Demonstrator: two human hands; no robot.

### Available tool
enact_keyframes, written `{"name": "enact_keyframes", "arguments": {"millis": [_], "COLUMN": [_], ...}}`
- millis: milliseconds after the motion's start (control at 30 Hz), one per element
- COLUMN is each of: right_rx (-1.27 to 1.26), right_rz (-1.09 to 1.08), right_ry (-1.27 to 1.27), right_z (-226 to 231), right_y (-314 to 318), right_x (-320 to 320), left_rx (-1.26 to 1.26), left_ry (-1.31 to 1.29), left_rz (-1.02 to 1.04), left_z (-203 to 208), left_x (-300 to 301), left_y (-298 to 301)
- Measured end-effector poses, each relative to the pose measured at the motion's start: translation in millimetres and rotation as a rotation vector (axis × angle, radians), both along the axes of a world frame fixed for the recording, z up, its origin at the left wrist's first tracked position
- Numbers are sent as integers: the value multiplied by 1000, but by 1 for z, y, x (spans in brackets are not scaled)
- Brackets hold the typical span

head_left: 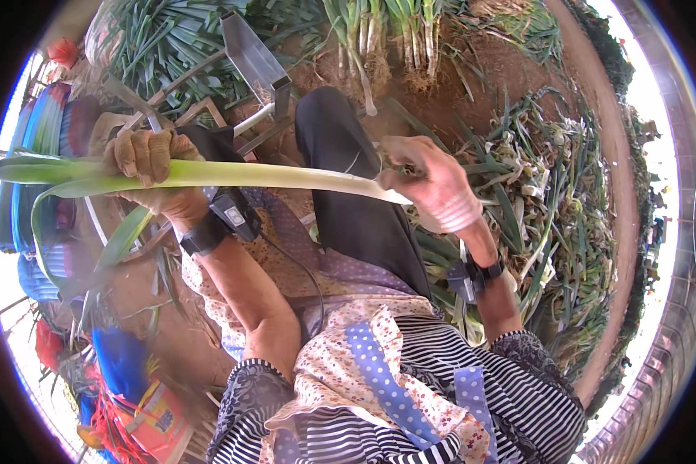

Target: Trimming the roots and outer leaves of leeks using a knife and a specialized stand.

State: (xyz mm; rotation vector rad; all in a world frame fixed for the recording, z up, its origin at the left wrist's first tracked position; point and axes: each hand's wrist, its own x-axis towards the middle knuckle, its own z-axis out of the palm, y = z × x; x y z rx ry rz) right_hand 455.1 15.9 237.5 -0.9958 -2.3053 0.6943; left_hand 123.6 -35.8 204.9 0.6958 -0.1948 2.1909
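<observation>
A long leek (247, 175) lies level across my lap, green leaves to the left, white stalk to the right. My left hand (153, 166), soiled with earth, is closed round its green part. My right hand (433, 182) is closed on the white end, the fingers curled at the stalk's tip. Whether a small tool is in that hand cannot be told. Both wrists carry a black strapped device.
Bundles of leeks with roots (379, 39) lie on the soil ahead. A heap of stripped leaves (549, 209) fills the right. A metal frame (259, 66) stands in front of my knee. Blue and red bags (124, 371) sit at lower left.
</observation>
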Motion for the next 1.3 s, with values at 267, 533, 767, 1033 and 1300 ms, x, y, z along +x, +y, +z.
{"name": "enact_keyframes", "arguments": {"millis": [267,533,767,1033,1300], "right_rx": [-247,41,-153,-187,-296], "right_rz": [193,382,-539,-703,-372], "right_ry": [-173,-302,-546,-358,-17], "right_z": [-8,-25,-64,-49,-26], "right_y": [6,27,22,-10,-20], "right_x": [-24,6,112,112,68], "left_rx": [109,124,41,-230,-432], "left_ry": [76,-39,55,-119,-195], "left_rz": [-187,-144,-129,10,146], "left_z": [2,-1,7,9,-16], "left_x": [6,11,5,-18,-45], "left_y": [4,6,0,-16,-31]}}
